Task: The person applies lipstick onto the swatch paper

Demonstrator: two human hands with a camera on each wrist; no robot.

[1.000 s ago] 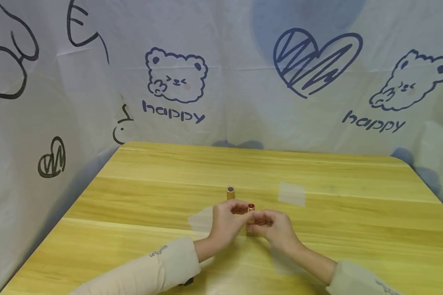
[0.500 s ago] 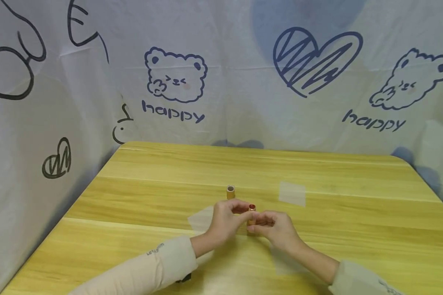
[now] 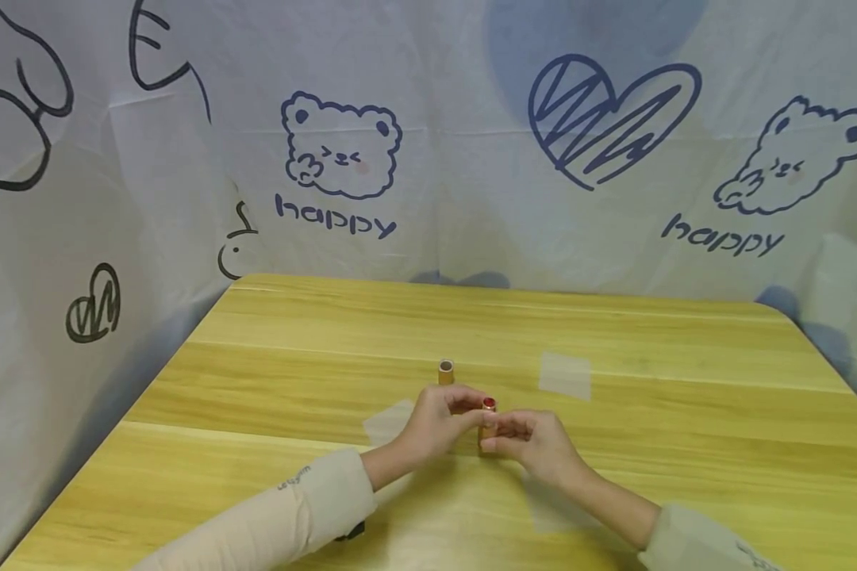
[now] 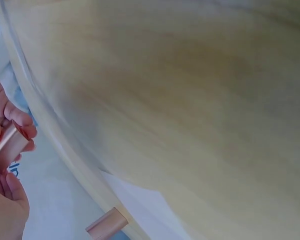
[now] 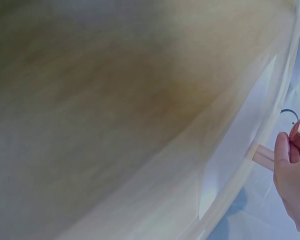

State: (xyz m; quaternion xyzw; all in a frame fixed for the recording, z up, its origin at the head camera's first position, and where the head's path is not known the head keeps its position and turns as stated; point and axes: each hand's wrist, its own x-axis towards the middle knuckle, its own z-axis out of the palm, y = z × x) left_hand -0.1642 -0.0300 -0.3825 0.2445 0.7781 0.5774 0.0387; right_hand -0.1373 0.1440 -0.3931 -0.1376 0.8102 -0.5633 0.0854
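Near the middle of the table, both hands hold one gold lipstick [image 3: 489, 406], upright, its red top showing at the rim. Thumb and fingers of my left hand [image 3: 432, 424] pinch its upper part. Lower down, my right hand [image 3: 539, 444] grips the base between thumb and curled fingers, which hide part of it. In the left wrist view the shiny lipstick tube [image 4: 9, 149] lies between the fingers of both hands. Just behind the left hand, the lipstick cap [image 3: 446, 372] stands with its hollow end up.
Pale, nearly see-through squares lie on the wooden table [image 3: 271, 381], one of them at the back right [image 3: 566, 376]. A small black object [image 3: 352, 532] shows partly under the left sleeve. A printed cloth [image 3: 457, 174] hangs behind the table.
The red in the tube's mouth looks fuller and nearer the rim than before. The lipstick and both hands have shifted slightly right and down; the left forearm has swung a little left. The cap stays put.
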